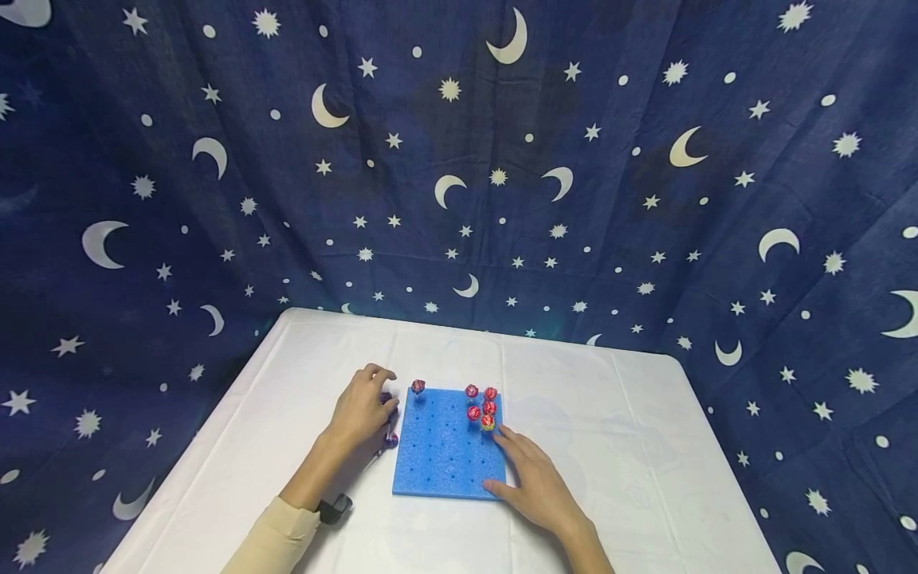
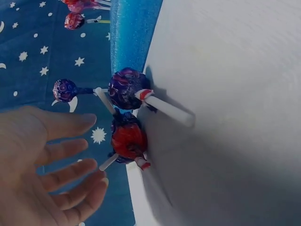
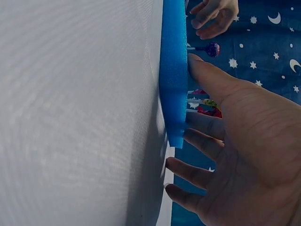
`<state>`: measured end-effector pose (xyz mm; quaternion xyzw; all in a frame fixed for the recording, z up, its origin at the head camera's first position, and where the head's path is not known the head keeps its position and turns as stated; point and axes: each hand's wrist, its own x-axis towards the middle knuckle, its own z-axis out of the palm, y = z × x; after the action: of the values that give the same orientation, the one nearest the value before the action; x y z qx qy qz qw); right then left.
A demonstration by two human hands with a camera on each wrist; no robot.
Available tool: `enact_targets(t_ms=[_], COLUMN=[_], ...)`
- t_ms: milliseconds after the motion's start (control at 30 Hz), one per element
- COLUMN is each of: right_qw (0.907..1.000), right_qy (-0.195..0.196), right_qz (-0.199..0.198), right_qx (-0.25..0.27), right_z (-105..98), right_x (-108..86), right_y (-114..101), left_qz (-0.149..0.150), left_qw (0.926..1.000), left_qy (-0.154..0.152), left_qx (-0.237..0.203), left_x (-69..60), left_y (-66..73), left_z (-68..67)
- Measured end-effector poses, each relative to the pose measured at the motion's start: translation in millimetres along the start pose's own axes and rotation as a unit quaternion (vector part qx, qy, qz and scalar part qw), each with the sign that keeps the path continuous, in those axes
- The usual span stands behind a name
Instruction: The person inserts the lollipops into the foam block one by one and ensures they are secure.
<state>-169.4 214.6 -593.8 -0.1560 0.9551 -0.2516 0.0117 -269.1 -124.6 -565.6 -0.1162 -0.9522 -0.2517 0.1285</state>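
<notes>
A blue foam board with rows of small holes lies on the table. Several red-wrapped lollipops stand in its back right part, and one dark-wrapped lollipop stands at the back left corner. Left of the board, the left hand hovers over loose lollipops; in the left wrist view its fingers are spread beside a purple lollipop and a red one, holding neither. The right hand rests along the board's right edge, thumb and fingers extended against it.
The white table reaches out on both sides of the board. Behind it hangs a dark blue curtain with moons and stars. A dark band is on the left wrist, by a beige sleeve.
</notes>
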Motion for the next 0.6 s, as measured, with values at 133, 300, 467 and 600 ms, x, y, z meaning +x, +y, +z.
enact_targets(t_ms=[133, 300, 467, 600], right_qw=[1.0, 1.0, 1.0, 1.0], right_qy=[0.0, -0.001, -0.001, 0.0], right_qz=[0.0, 0.001, 0.001, 0.002], right_qx=[0.002, 0.002, 0.001, 0.001], right_z=[-0.5, 0.2, 0.6, 0.4], right_x=[-0.5, -0.6, -0.2, -0.2], right_y=[0.0, 0.2, 0.4, 0.5], left_qz=[-0.029, -0.035, -0.036, -0.031], left_qw=[0.9994, 0.9986, 0.9986, 0.9988], left_qy=[-0.016, -0.036, -0.04, -0.038], left_qx=[0.013, 0.013, 0.005, 0.006], left_x=[-1.5, -3.5, -3.9, -2.8], left_y=[-3.1, -8.2, -11.3, -12.5], left_z=[1.6, 3.7, 5.8, 7.7])
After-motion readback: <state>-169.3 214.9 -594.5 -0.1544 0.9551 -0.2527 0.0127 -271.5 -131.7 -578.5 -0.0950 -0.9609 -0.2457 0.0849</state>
